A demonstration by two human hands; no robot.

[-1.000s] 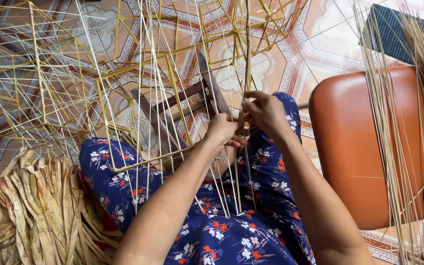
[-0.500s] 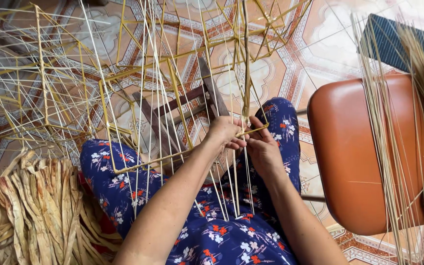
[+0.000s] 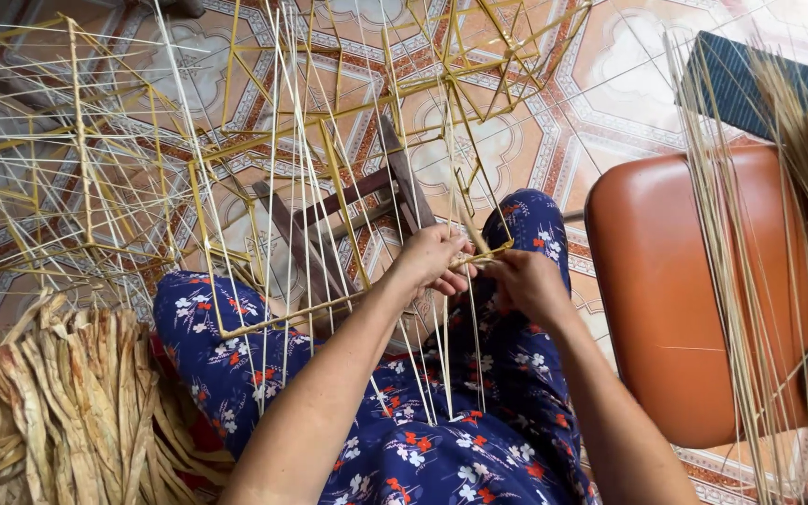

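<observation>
Dropping nearer since the earlier frame, right hand (image 3: pixel 527 282) is meeting left hand (image 3: pixel 434 262); both hands are pinching one yellow strip (image 3: pixel 479 254) of the single reed frame (image 3: pixel 264 187), mid-scene, over the lap.

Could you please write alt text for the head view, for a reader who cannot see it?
Seen from above, a person's left hand and right hand pinch a joint of a yellow stick frame over their lap in blue floral trousers. Dried leaf strips lie at left, an orange seat and loose thin sticks at right, on a patterned tile floor.
</observation>
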